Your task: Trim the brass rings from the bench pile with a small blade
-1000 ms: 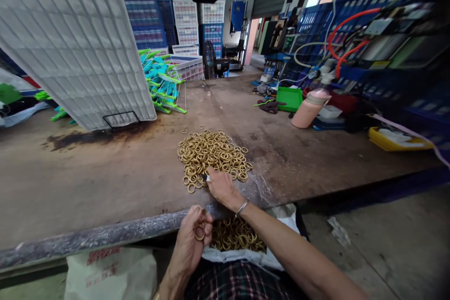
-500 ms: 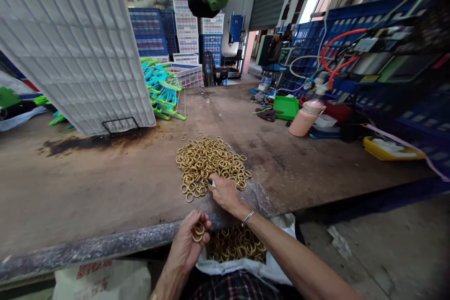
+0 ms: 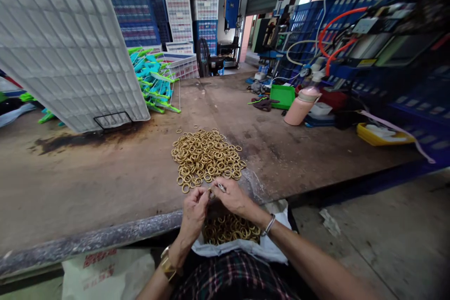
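A heap of gold-coloured rings [image 3: 207,152] lies on the table in front of me. Just below the heap, my left hand [image 3: 193,211] is closed, with thumb and forefinger pinching a gold-coloured ring [image 3: 211,192] at the fingertips. My right hand [image 3: 234,198] meets it there, its fingers closed by the same ring. A small silvery object [image 3: 221,188] shows at the right thumb and forefinger; its kind cannot be made out. Under both hands, at the table edge, a white sack [image 3: 277,243] holds many more rings [image 3: 232,232].
A white ribbed tray [image 3: 77,47] stands upright on the left, beside green and turquoise plastic frames [image 3: 156,82]. To the right are a pink bottle [image 3: 300,108], a green tray [image 3: 283,97] and a yellow tray [image 3: 383,137]. Another printed sack [image 3: 108,274] sits below the table edge.
My right hand has drawn back from the heap toward me. My left hand has risen to meet it, and the two now touch at the fingertips over a ring. The view has shifted slightly.
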Demonstrator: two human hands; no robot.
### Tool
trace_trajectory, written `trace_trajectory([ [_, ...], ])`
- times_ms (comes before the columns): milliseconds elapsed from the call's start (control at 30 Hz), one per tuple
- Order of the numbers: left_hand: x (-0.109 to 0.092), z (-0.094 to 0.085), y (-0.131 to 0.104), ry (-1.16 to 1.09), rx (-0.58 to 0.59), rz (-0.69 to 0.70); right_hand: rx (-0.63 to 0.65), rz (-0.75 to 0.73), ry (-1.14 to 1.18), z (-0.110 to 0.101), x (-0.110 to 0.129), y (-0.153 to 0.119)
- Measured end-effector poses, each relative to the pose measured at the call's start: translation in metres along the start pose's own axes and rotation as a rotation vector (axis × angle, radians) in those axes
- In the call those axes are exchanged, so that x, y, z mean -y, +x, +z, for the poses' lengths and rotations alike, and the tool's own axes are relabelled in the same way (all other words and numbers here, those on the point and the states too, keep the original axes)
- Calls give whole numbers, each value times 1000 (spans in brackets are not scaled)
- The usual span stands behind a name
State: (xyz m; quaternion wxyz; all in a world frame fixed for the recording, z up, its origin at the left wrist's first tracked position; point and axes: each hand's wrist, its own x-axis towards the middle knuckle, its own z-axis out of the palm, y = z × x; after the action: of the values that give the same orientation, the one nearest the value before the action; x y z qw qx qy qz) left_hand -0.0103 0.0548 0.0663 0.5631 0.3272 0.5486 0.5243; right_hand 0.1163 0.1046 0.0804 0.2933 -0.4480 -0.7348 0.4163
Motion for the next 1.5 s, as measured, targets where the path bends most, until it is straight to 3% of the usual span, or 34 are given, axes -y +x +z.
trace_trajectory([
  [133,4,0,-3,-15,-26,18,-19,175,278,10,-3,-4],
  [333,8,0,-6,42,-33,85,72,415,658,25,-6,-12],
  [533,14,-2,-8,169,-73,199,75,482,717,26,-3,-15],
  [667,19,-6,-9,358,-118,374,59,444,750,28,-4,-16],
  [767,25,-8,-9,460,-140,414,36,399,736,29,-6,-17],
  [967,25,-8,-10,374,-121,372,33,242,453,20,-4,-15],
  [1133,15,-7,-16,118,45,101,77,95,191,8,-1,-12],
  [1267,10,-7,-18,-21,105,-38,81,67,107,8,-3,-11],
  [1500,13,-7,-18,-31,154,-80,65,27,88,12,-12,-12],
])
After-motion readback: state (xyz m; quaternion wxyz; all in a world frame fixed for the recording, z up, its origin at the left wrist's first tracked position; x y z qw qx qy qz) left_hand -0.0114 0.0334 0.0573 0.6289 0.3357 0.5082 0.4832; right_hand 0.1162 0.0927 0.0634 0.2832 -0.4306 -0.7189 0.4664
